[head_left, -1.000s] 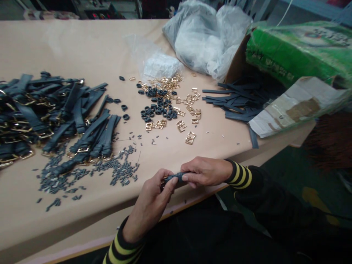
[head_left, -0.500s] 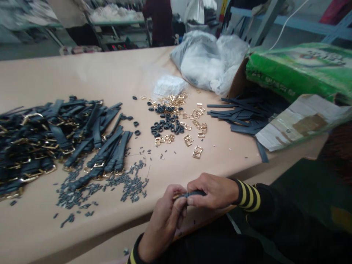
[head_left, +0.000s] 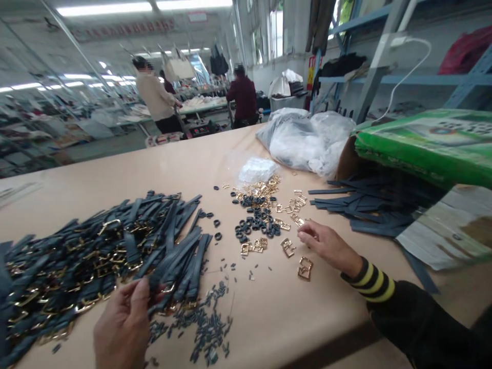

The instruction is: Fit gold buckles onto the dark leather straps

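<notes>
My left hand [head_left: 125, 323] is at the near edge of a pile of dark blue straps [head_left: 130, 241] with gold buckles. Its thumb and fingers are closed on a buckle strap [head_left: 156, 282], partly hidden by the hand and blending into the pile. Over on the right, my right hand [head_left: 330, 246] is above the table with fingers loosely curled and slightly apart. Its fingertips are beside a gold buckle [head_left: 297, 220]; I see nothing held in them. More gold buckles [head_left: 305, 268] and dark strap loops [head_left: 257, 224] lie to its left.
Small dark pieces [head_left: 211, 323] are scattered near the front of the table [head_left: 277, 318]. Uncut-looking dark strips [head_left: 365, 205] lie by a green box [head_left: 430, 143] at right. A clear plastic bag [head_left: 307, 138] stands behind. People [head_left: 242, 95] work beyond the table.
My hands were together at the table's front edge around a dark strap piece. Now they are apart: the left at the strap pile, the right near the buckles. The view has tilted up.
</notes>
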The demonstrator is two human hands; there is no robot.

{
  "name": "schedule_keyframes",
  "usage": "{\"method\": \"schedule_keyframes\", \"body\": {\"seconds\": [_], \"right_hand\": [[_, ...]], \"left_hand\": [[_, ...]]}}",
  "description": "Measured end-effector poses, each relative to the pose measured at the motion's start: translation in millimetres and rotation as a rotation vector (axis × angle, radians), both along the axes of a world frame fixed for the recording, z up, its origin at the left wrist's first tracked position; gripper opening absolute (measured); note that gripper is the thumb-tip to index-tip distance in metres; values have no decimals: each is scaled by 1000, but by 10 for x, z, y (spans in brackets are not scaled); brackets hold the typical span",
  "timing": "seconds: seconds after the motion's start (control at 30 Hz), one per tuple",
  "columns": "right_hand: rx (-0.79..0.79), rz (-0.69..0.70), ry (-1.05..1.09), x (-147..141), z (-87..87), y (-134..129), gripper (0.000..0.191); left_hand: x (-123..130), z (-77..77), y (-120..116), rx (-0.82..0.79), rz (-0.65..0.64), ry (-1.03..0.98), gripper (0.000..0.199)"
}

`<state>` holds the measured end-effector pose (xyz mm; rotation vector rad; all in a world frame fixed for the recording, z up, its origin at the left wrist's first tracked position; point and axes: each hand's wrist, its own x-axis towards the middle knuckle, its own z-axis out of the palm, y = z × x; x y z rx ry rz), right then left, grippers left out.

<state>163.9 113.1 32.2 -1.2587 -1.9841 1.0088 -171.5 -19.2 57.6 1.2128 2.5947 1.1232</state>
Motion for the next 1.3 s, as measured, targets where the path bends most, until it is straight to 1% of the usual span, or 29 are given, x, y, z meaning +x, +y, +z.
{"method": "schedule_keyframes", "body": {"seconds": [0.03,0.07,0.1,0.13,0.2,0.27,0.33,0.37,0.4,0.43,0.47,0.53,0.6,0.63,0.7,0.77,0.83,0.93,1.0,1.07,1.13,1.23,1.3], "right_hand": [[7,-24,-11,47,-65,92,24],[16,-42,-20,89,-127,166,23],[20,-53,-24,125,-182,223,24],[28,-66,-26,156,-226,265,24],[62,-106,-38,199,-282,319,25],[109,-158,-61,217,-308,351,25],[148,-203,-86,212,-328,370,25],[155,-212,-94,204,-339,374,25],[156,-211,-100,195,-352,376,25],[156,-204,-107,190,-366,375,24],[157,-196,-112,190,-379,372,24],[167,-184,-119,208,-401,365,23],[181,-182,-126,243,-413,357,23],[186,-179,-128,261,-415,351,23],[194,-162,-133,286,-413,337,22],[199,-134,-140,292,-407,321,21],[205,-109,-143,288,-397,306,20],[202,-91,-138,280,-375,293,20],[195,-92,-130,276,-356,286,20],[189,-94,-120,269,-340,278,20],[190,-89,-108,256,-336,271,20],[189,-96,-101,245,-352,280,19],[210,-159,-108,254,-365,309,16]], "left_hand": [[-141,-64,22,-73,67,64,31],[-253,-141,39,-154,102,121,30],[-338,-221,51,-230,94,180,30],[-397,-291,62,-270,54,260,30],[-450,-359,109,-245,-49,453,32],[-425,-317,242,-141,-131,615,33],[-332,-212,516,-59,-221,661,35],[-268,-165,708,-61,-296,640,36],[-198,-135,926,-103,-384,617,36],[-127,-127,1158,-190,-455,609,36],[-58,-144,1388,-290,-475,604,37],[64,-237,1781,-365,-483,590,37],[176,-365,2012,-401,-467,579,38],[228,-424,2062,-408,-469,575,40],[310,-502,2079,-407,-495,570,41],[318,-510,2086,-390,-509,571,44],[218,-464,2173,-386,-448,571,49],[-52,-400,2435,-437,-288,545,55],[-177,-407,2582,-472,-256,527,54],[-194,-441,2648,-468,-310,529,51],[-141,-463,2663,-420,-405,542,49],[-88,-429,2749,-299,-505,564,49],[-117,-390,2887,-246,-543,558,49]]}}
